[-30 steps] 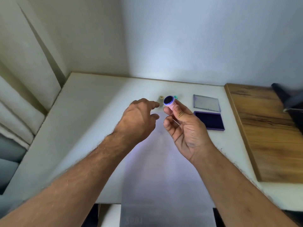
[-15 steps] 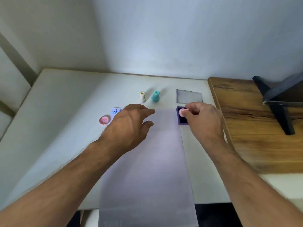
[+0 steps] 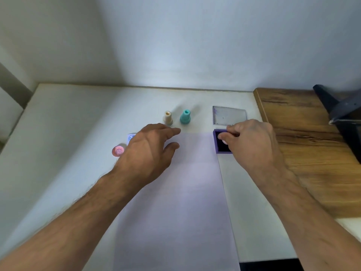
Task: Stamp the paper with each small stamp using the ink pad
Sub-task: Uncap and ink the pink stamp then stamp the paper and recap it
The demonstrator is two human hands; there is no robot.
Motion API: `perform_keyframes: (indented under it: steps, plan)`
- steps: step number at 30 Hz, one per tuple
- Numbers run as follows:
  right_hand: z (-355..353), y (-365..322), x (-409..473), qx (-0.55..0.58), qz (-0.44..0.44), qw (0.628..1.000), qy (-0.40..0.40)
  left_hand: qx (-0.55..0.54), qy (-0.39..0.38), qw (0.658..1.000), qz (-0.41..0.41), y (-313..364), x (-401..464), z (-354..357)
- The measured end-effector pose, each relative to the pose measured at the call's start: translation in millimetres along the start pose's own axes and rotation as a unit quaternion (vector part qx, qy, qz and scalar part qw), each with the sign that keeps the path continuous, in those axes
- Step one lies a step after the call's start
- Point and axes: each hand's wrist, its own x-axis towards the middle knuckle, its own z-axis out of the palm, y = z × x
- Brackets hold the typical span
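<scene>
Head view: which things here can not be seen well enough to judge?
- Pink stamp on the ink pad: the right hand covers all but a sliver.
- Ink pad: its right part lies under that hand.
- Small printed paper: the left hand hides most; the print is too small to read.
- Pink cap: blurred.
- Paper: cut off by the bottom edge.

My left hand (image 3: pixel 145 151) and right hand (image 3: pixel 252 142) are bare, no rings, watch or gloves, and both forearms are hairy and uncovered, no sleeves in view.
</scene>
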Motion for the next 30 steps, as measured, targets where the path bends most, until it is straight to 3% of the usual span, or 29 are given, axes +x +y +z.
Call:
perform_keyframes:
  steps: [30]
  plan:
    - [1.7, 5.6, -5.3, 0.055, 0.027, 0.998, 0.031, -0.042, 0.036, 0.994, -0.092, -42.9, -12.7, -20.8]
